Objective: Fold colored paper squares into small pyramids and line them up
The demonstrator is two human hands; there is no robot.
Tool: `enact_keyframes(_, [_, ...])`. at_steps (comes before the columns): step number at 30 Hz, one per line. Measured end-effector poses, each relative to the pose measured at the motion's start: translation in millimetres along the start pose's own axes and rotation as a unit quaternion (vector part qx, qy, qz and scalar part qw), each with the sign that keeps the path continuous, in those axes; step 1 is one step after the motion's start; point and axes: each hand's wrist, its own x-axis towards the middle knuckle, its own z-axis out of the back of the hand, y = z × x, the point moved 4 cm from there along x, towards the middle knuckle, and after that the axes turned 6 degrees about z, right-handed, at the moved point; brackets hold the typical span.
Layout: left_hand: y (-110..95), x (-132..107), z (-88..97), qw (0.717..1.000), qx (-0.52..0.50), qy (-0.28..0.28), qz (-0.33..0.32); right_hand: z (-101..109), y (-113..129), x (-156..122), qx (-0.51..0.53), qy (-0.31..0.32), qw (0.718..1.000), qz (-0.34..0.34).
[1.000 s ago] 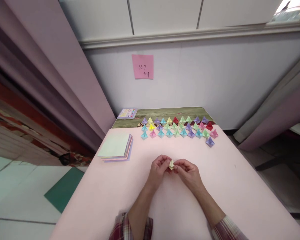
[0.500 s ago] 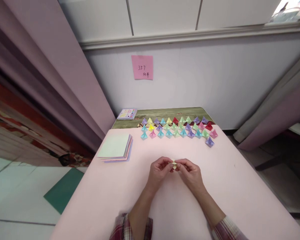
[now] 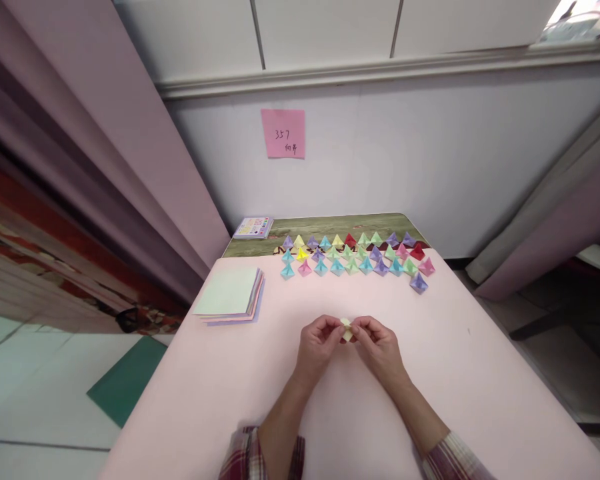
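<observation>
You held a pale-yellow folded paper piece (image 3: 347,328) between both hands, just above the pink table (image 3: 480,373), near its middle and close in front of you; your left hand (image 3: 320,340) had thumb and fingertips closed on the piece's left side; your right hand (image 3: 377,343) pinched its right side in the same way, so the two sets of fingertips nearly met over it.

The piece was small and mostly hidden by your fingers; how many creases it carried could not be told; by its size it looked well along, close to the form of the finished folded shapes (image 3: 355,257) that stood in three rows at the far end of the table, in blue, purple, green, yellow, pink and red.

My reading was that you were at a late shaping fold; the next move would call for a light, even pinch from both sides, with the points kept aligned, since paper this small could crumple or slip under a hard squeeze.

A stack of flat paper squares (image 3: 229,293) lay to your left, well apart from your hands; a paper packet (image 3: 253,227) sat beyond it at the far left corner; a pink sticky note (image 3: 283,133) hung on the wall.
</observation>
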Motion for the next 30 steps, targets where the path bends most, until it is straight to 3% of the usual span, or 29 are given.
enact_keyframes(5, [-1,-1,-1.6,1.0,-0.009,0.003,-0.006,0,1,-1,0.002,-0.008,1.0,0.028])
enact_keyframes(12, [2,0,-3.7,0.999,-0.029,0.019,-0.007,9,1,3,-0.091,0.004,0.992,0.085])
enact_keyframes(17, [3,0,-2.0,1.0,0.024,0.014,-0.01,6,5,5,-0.058,0.045,0.995,0.072])
enact_keyframes(23, [0,-1,-0.6,0.999,0.041,-0.008,-0.017,2,2,1,-0.071,0.023,0.995,0.063])
enact_keyframes(30, [5,1,-1.7,0.999,-0.033,-0.023,0.035,0,-3,-3,-0.088,0.0,0.995,0.054])
